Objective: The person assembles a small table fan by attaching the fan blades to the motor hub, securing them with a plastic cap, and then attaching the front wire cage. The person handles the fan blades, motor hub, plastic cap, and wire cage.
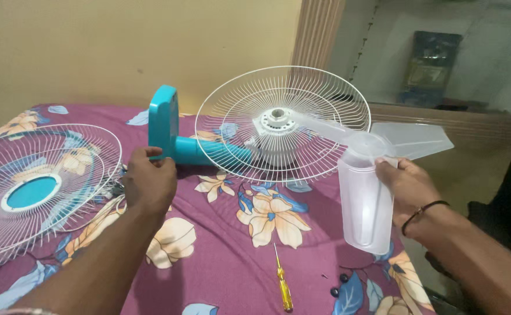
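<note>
A teal fan body (pixel 171 137) lies on the flowered bedsheet (pixel 220 256) with its white rear wire guard (pixel 282 122) standing upright and the white motor hub (pixel 277 125) at its middle. My left hand (pixel 149 181) grips the teal neck near the base. My right hand (pixel 404 186) holds the translucent three-bladed fan blade (pixel 366 192) by its hub, off to the right of the guard and in front of it. One blade hangs down, another points right, a third reaches toward the motor hub.
The front wire guard (pixel 34 189) with a teal centre disc lies flat at the left. A yellow-handled screwdriver (pixel 282 283) lies near the front. Small dark parts (pixel 340 286) sit beside it. A wooden frame (pixel 317 32) rises behind the bed.
</note>
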